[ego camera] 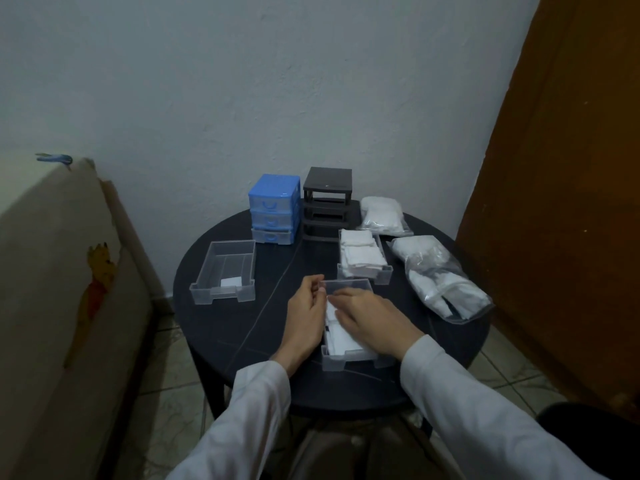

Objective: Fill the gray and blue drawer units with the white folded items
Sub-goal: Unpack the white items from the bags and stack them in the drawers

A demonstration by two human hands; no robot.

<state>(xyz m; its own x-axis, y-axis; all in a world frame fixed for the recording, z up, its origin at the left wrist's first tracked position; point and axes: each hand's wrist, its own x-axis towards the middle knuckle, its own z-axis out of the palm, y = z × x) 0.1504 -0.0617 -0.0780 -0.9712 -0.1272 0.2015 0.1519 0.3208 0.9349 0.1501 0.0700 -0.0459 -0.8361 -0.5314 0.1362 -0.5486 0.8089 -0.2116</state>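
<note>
Both hands meet at the near drawer [349, 360]: left hand [304, 318] grasping its rim, right hand [372, 318] flat, fingers released.

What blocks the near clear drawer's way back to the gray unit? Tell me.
The filled clear plastic drawer sits on the round black table between the near clear drawer and the empty dark gray drawer unit.

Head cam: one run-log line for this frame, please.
phase: packing near drawer | right hand: flat on white folded items | left hand: at drawer's left wall | gray unit: drawers out
</note>
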